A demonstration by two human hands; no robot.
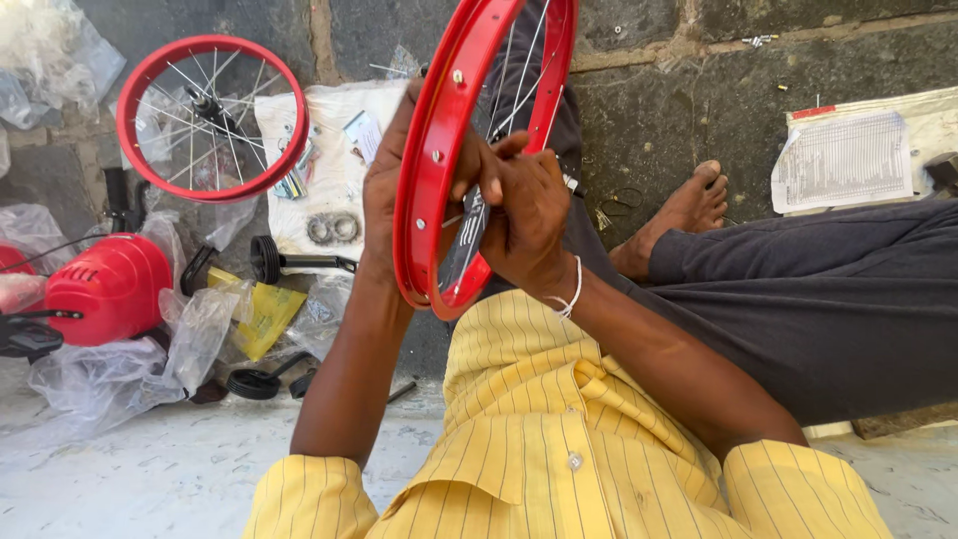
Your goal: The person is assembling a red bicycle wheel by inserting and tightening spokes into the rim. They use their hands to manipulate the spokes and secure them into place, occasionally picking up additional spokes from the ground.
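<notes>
The right hand (529, 215) curls its fingers around the spokes inside a red wheel rim (429, 190) held upright over the lap. The left hand (384, 190) grips the rim from behind, mostly hidden by it. Both forearms reach forward. A second red wheel (212, 118) lies on the floor (659, 120); the held rim's top is cut off.

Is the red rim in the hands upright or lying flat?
Upright: the red rim stands on edge between both hands, its lower edge at the lap.
</notes>
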